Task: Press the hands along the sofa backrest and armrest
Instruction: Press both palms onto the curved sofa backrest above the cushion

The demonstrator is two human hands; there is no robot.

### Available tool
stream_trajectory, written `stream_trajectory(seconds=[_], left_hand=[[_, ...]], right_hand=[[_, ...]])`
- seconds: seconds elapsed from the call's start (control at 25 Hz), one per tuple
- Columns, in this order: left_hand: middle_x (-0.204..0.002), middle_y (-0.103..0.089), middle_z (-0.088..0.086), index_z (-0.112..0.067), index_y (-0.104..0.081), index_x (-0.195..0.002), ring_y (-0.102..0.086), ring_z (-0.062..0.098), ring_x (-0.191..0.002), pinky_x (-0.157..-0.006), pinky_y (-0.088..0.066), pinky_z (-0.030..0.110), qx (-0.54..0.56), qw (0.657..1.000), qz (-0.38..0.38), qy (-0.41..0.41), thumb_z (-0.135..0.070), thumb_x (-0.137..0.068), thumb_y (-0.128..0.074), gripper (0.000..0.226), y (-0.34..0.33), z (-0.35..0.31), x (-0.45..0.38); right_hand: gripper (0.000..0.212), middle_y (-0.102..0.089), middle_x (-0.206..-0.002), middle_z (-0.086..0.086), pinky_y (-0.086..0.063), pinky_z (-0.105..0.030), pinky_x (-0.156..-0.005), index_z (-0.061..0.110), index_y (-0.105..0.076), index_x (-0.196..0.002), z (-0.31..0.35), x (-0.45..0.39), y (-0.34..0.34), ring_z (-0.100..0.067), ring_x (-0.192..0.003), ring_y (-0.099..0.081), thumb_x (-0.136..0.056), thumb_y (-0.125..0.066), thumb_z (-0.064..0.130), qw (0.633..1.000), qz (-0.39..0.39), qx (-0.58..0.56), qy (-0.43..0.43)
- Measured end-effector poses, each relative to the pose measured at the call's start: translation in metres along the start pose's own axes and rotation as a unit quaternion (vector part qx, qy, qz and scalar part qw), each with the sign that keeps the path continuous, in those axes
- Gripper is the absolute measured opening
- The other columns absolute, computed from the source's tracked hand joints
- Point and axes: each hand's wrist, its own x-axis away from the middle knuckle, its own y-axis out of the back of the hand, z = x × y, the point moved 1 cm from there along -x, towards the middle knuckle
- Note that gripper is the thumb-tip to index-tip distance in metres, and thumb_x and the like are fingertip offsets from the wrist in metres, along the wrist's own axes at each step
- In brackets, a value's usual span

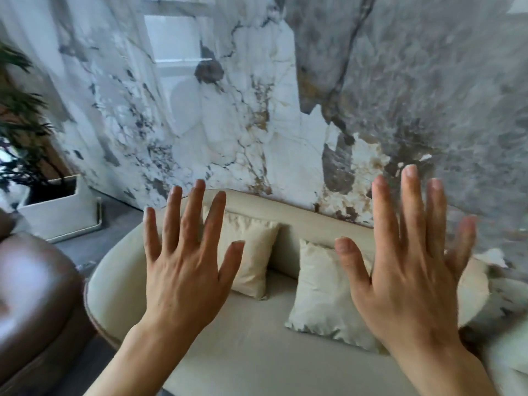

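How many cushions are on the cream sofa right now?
2. One cushion leans on the backrest between the hands; the other sits beside the right hand. The hands may hide more.

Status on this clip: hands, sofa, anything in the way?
Left hand and right hand open, fingers spread, raised, holding nothing. Cream sofa ahead, backrest not visibly touched. Two cushions lean against the backrest, in the way.

Two bare forearms reaching forward from bottom edge. Left hand [183, 270] showing its back to camera, fingers [194, 212] spreading wide, pointing up. Right hand [405, 275] sitting higher and closer, also back-up, fingers spreading, thumb angling inward. Both holding nothing.
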Motion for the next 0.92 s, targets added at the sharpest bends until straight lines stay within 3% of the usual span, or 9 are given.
stream_trajectory(seconds=[0.16,0.52,0.68,0.92], left_hand=[[-0.162,-0.026,0.013,-0.016,-0.036,-0.152,-0.018,0.036,-0.150,-0.120,-0.010,0.061,-0.036,0.999,-0.002,0.031,-0.049,-0.096,-0.035,0.064,0.001,0.037,-0.007],[-0.163,-0.023,0.011,-0.016,-0.034,-0.153,-0.014,0.034,-0.152,-0.120,-0.009,0.061,-0.054,0.996,0.012,0.070,-0.047,-0.095,-0.037,0.066,-0.022,0.124,-0.041],[-0.163,-0.025,0.012,-0.016,-0.035,-0.152,-0.014,0.033,-0.152,-0.120,-0.010,0.062,-0.021,0.998,0.009,0.052,-0.049,-0.095,-0.035,0.066,-0.050,0.197,-0.053],[-0.163,-0.024,0.013,-0.015,-0.037,-0.151,-0.013,0.034,-0.152,-0.121,-0.006,0.057,0.047,0.999,0.019,0.000,-0.049,-0.095,-0.039,0.066,-0.087,0.308,-0.078]], right_hand=[[0.073,-0.014,-0.164,-0.009,-0.001,-0.058,-0.116,0.020,-0.021,-0.155,0.034,-0.026,-0.036,-0.030,-0.150,-0.009,-0.094,-0.027,0.061,0.998,0.003,-0.056,0.011],[0.072,-0.009,-0.165,-0.008,0.001,-0.060,-0.116,0.024,-0.014,-0.156,0.118,-0.073,-0.099,-0.028,-0.151,-0.004,-0.095,-0.027,0.061,0.993,0.029,-0.106,0.035],[0.073,-0.008,-0.165,-0.008,0.006,-0.054,-0.117,0.022,-0.016,-0.156,0.183,-0.075,-0.128,-0.029,-0.151,-0.006,-0.095,-0.026,0.061,0.997,0.031,-0.071,0.024],[0.072,-0.011,-0.164,-0.009,-0.002,-0.060,-0.117,0.022,-0.016,-0.156,0.285,-0.079,-0.155,-0.029,-0.151,-0.008,-0.096,-0.026,0.061,0.999,0.032,0.027,-0.032]])
